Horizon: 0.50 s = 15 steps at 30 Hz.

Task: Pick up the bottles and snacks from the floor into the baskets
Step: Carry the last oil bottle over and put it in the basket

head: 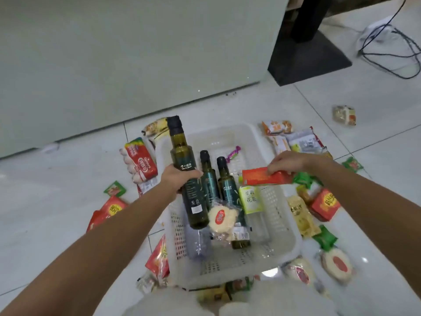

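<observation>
Already some bottles [227,190] lie in the basket [288,226], while the left hand [180,179] grips another bottle [186,172], the right hand [287,161] pinches a red packet [262,176], and many snacks [141,163] wait on the floor [45,201].

We see room at the basket's [281,202] far end, bottles [228,187] fill its middle, snack packs [141,164] all around.

Three dark glass bottles [180,144], two clear plastic bottles [251,199], one white basket [292,233], roughly two dozen snack packets [140,160].
</observation>
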### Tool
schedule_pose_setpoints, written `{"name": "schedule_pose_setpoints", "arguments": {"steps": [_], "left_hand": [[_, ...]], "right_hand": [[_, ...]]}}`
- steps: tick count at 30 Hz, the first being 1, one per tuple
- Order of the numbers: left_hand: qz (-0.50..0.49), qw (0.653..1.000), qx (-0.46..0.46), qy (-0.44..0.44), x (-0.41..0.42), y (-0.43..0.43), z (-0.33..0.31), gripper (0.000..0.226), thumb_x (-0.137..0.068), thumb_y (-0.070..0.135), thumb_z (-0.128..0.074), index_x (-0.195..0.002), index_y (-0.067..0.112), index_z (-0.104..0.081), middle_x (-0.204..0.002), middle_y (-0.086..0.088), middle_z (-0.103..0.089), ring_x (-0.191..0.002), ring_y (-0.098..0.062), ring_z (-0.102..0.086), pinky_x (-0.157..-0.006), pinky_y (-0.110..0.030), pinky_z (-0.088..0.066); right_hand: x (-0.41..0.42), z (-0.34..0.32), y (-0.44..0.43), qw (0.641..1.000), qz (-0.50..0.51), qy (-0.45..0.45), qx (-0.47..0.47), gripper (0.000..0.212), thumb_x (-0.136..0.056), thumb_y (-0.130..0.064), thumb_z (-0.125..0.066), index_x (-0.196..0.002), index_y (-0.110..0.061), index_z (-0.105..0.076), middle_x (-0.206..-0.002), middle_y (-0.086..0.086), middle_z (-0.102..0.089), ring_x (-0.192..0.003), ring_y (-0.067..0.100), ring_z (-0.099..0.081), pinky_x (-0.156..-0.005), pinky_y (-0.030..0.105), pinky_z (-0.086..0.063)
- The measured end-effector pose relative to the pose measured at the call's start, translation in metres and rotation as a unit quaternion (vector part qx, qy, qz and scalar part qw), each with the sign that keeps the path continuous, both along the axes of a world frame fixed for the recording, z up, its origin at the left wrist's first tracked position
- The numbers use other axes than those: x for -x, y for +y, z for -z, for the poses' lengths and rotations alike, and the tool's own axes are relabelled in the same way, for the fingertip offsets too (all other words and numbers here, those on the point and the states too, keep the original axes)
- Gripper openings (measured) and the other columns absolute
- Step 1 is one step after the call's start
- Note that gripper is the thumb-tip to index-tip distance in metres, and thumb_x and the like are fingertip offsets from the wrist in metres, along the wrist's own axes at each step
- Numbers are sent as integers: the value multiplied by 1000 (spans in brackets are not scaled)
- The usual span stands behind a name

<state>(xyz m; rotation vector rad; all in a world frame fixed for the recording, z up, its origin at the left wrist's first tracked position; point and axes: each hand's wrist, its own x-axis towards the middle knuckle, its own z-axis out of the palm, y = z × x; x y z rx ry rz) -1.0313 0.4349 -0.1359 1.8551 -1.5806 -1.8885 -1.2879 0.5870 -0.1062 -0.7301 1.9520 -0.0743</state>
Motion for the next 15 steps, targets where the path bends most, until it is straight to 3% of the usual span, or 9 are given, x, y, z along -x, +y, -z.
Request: {"name": "schedule_pose_setpoints", "arguments": {"steps": [3,6,9,11,15], "left_hand": [[30,998,-34,-35,-17,8,12,54,-65,17,-85,-110,7,-58,-97,-12,-67,-85,-26,-64,-74,-36,-51],[52,996,-48,-62,-35,24,27,44,-70,15,-81,-105,7,-55,-85,-9,-62,-82,-26,-60,-72,-36,-48],[95,991,-30,-86,-44,39,35,36,-75,19,-78,-99,12,-53,-81,-6,-59,-79,-23,-59,-71,-34,-50],[125,986,-6,-105,-46,46,40,39,-75,26,-78,-104,11,-55,-86,-6,-62,-78,-22,-60,-67,-31,-50],[149,977,45,-147,-46,50,49,47,-75,37,-76,-112,11,-60,-94,-7,-64,-83,-23,-62,-73,-32,-53]], "right_hand": [[-11,2,-18,979,-101,-48,-169,31,-78,-33,-68,-100,-13,-61,-103,8,-63,-86,19,-61,-75,30,-52],[-38,16,-28,936,-188,-53,-292,27,-84,-30,-63,-106,-13,-62,-127,13,-59,-109,24,-60,-97,37,-48],[-69,27,-31,887,-272,-22,-373,55,-81,-43,-61,-125,-12,-55,-132,13,-55,-117,28,-56,-103,38,-43],[-89,30,-32,852,-322,9,-413,58,-83,-51,-56,-125,-11,-52,-115,10,-57,-104,27,-55,-97,34,-43],[-109,37,-30,834,-374,73,-400,39,-88,-52,-51,-83,-13,-55,-82,5,-52,-72,18,-53,-65,28,-45]]}}
